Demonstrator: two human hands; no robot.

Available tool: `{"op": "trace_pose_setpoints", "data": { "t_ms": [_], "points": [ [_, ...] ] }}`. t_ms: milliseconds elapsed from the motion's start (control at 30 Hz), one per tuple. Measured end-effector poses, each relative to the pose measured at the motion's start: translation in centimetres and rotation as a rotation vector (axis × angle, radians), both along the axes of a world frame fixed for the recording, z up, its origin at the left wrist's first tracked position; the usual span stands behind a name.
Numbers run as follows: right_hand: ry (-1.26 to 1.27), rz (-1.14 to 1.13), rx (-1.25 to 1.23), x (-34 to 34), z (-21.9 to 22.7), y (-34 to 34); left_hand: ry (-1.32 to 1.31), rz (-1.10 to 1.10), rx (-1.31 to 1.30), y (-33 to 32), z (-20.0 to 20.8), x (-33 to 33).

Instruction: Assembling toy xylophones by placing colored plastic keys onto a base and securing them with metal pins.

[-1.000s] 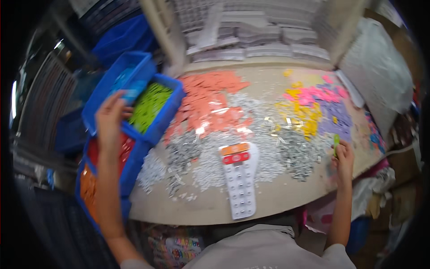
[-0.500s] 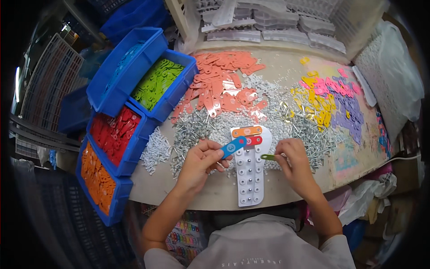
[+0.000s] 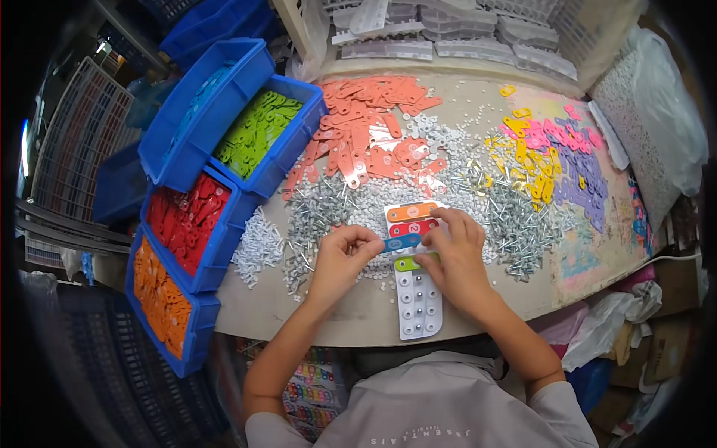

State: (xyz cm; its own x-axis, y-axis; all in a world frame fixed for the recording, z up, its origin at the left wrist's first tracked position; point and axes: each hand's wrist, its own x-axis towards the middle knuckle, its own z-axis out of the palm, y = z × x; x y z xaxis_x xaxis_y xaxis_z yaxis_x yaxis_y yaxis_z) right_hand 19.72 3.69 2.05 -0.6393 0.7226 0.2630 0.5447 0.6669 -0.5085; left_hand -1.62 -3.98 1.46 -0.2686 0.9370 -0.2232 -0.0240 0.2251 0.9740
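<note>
A white plastic board (image 3: 420,311) with rows of round sockets and metal pins lies before me on the table. Across its upper part are an orange strip (image 3: 411,212) and, just below, a red strip (image 3: 407,228). My left hand (image 3: 343,261) pinches the left end of a blue strip (image 3: 402,242) lying across the board under the red one. My right hand (image 3: 457,257) is closed over the board's right side, fingertips near the blue strip's right end. From under its thumb sticks out a green strip (image 3: 407,263); the rest of that strip is hidden.
White caps (image 3: 373,205) and metal pins (image 3: 523,231) lie heaped beyond the board. Coral strips (image 3: 358,112) are piled farther back; yellow (image 3: 545,164), pink (image 3: 556,140) and purple pieces (image 3: 582,183) lie right. Blue bins of green (image 3: 258,131), red (image 3: 190,224) and orange strips (image 3: 158,299) stand left.
The blue strip has come down from a tilt above the board to lie across it below the red strip. My right hand has moved left over the board with the green strip.
</note>
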Motion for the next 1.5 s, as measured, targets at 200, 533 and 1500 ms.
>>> {"op": "trace_pose_setpoints", "data": {
  "t_ms": [200, 533, 1500],
  "points": [
    [0.039, -0.132, -0.005, 0.4, -1.1, -0.6, 0.219, -0.110, 0.101, 1.7, -2.0, 1.2],
    [0.102, -0.184, -0.047, 0.2, -1.6, -0.5, 0.643, -0.097, 0.118, 2.7, -1.1, 2.8],
    [0.252, -0.144, 0.034, 1.1, -2.9, -0.3, 1.503, 0.146, -0.024, 12.4, -5.2, -13.9]
  ]
}}
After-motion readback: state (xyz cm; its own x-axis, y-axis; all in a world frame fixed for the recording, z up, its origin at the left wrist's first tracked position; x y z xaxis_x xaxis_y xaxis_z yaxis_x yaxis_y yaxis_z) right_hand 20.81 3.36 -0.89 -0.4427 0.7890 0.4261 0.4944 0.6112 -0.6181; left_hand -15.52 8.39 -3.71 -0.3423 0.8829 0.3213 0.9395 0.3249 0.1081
